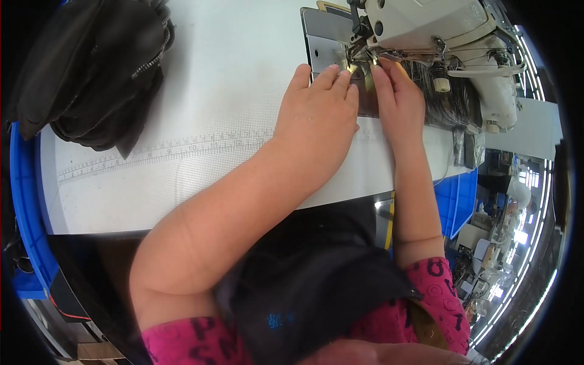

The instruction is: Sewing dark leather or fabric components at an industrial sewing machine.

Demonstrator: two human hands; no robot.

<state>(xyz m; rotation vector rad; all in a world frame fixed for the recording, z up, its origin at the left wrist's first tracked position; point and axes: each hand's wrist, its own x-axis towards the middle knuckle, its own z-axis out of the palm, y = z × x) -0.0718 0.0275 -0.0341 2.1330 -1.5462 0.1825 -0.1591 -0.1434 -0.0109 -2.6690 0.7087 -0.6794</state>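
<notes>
A white sewing machine (432, 27) with metal needle and looper parts stands at the upper right. My left hand (313, 115) lies over its metal plate (325, 39) with the fingers slightly apart, their tips just left of the presser foot (359, 52); anything under them is hidden. My right hand (398, 100) is closed at the right of the foot, thumb and forefinger raised to the metal parts; what they grip is too small or hidden to make out.
Dark cloth (91, 67) is heaped on the white worktable (182, 97), which has a printed ruler along it. Blue bins (24, 207) flank the table at left and right (456, 201). Other machines and a person in pale headwear (517, 193) show at the far right.
</notes>
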